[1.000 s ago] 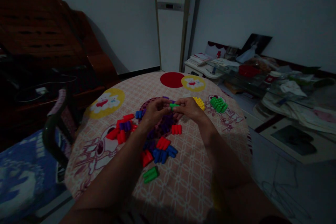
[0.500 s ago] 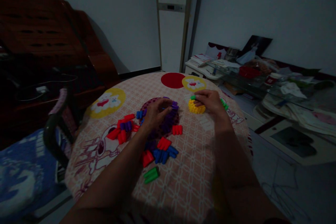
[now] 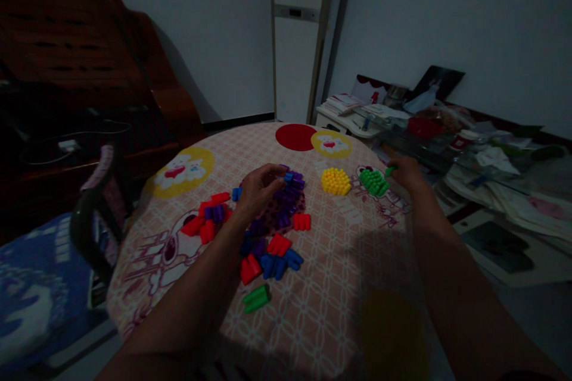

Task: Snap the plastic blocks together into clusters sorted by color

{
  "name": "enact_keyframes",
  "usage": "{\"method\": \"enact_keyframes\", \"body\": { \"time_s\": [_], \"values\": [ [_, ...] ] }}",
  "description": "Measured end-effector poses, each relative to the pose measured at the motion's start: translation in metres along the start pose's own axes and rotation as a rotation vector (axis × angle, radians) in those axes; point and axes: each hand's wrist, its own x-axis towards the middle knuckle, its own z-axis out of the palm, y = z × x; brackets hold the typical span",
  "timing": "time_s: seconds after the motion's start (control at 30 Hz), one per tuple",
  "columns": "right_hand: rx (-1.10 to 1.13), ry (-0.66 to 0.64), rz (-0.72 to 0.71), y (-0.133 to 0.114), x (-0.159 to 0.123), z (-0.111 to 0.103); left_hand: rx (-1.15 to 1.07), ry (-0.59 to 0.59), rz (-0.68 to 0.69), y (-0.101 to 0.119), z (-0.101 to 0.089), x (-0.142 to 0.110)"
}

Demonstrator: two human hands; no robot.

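My left hand point(image 3: 260, 187) is over the pile of purple blocks point(image 3: 291, 193), with a blue block point(image 3: 288, 177) pinched at its fingertips. My right hand point(image 3: 406, 172) reaches to the table's right edge and grips a green block point(image 3: 390, 171). Just left of it lies a cluster of green blocks point(image 3: 374, 182). Further left is a rounded cluster of yellow blocks point(image 3: 336, 181). Red blocks point(image 3: 207, 231) lie left of my left forearm, with a purple block point(image 3: 215, 213) among them. Blue blocks point(image 3: 274, 265) and a lone green block point(image 3: 257, 298) lie nearer to me.
A patterned cloth point(image 3: 322, 286) covers the round table. To the left stands a chair point(image 3: 96, 214), with a wooden bench point(image 3: 75, 65) behind it. A cluttered glass-topped cabinet point(image 3: 415, 137) runs along the right wall. A tall white unit point(image 3: 295, 65) stands in the corner.
My right hand has moved right with the green block, from above the yellow cluster to beyond the green cluster. My left hand has shifted slightly left; a blue block now shows at its fingertips.
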Motion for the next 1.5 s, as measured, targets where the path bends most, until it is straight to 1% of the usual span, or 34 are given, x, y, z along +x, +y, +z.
{"method": "enact_keyframes", "body": {
  "time_s": [0.1, 0.17, 0.33, 0.4, 0.6, 0.73, 0.83, 0.9, 1.0, 1.07, 1.13, 1.2, 1.37, 1.43, 1.5],
  "values": [
    [-0.103, -0.11, -0.053, -0.001, 0.009, 0.008, 0.008, 0.012, -0.011, 0.0, 0.0, 0.0],
    [-0.128, -0.162, -0.074, -0.001, 0.014, 0.013, 0.024, 0.011, -0.011, 0.0, 0.0, 0.0],
    [-0.086, -0.254, -0.084, -0.001, 0.017, 0.019, 0.062, 0.003, -0.003, -0.004, -0.002, 0.0],
    [-0.046, -0.268, -0.074, -0.002, 0.016, 0.019, 0.064, -0.004, -0.009, -0.005, -0.002, 0.0],
    [0.093, -0.227, 0.058, -0.003, 0.012, 0.018, 0.061, -0.008, -0.011, -0.005, -0.002, 0.001],
    [0.161, -0.18, 0.159, 0.003, 0.006, 0.019, 0.02, -0.008, -0.02, -0.007, -0.003, 0.001],
    [0.279, -0.17, 0.232, 0.013, -0.006, 0.019, -0.015, -0.008, -0.017, -0.01, -0.005, 0.002],
    [0.405, -0.175, 0.273, 0.021, -0.018, 0.019, -0.023, -0.01, -0.011, -0.01, -0.007, 0.003],
    [0.622, -0.214, 0.355, 0.027, -0.036, 0.019, -0.009, -0.009, -0.009, -0.007, -0.009, 0.003],
    [0.684, -0.243, 0.393, 0.026, -0.045, 0.022, 0.018, -0.005, -0.022, -0.005, -0.011, 0.003],
    [0.675, -0.244, 0.407, 0.022, -0.049, 0.027, 0.021, -0.002, -0.027, -0.004, -0.013, 0.003],
    [0.619, -0.207, 0.4, 0.016, -0.051, 0.034, -0.005, 0.008, -0.021, -0.004, -0.015, 0.004],
    [0.331, -0.08, 0.306, 0.01, -0.044, 0.046, -0.041, 0.068, -0.027, -0.003, -0.024, 0.005],
    [0.256, -0.073, 0.27, 0.01, -0.042, 0.046, -0.04, 0.086, -0.027, -0.004, -0.028, 0.006],
    [0.227, -0.079, 0.239, 0.01, -0.04, 0.046, -0.031, 0.104, -0.023, -0.005, -0.03, 0.006]
  ]
}}
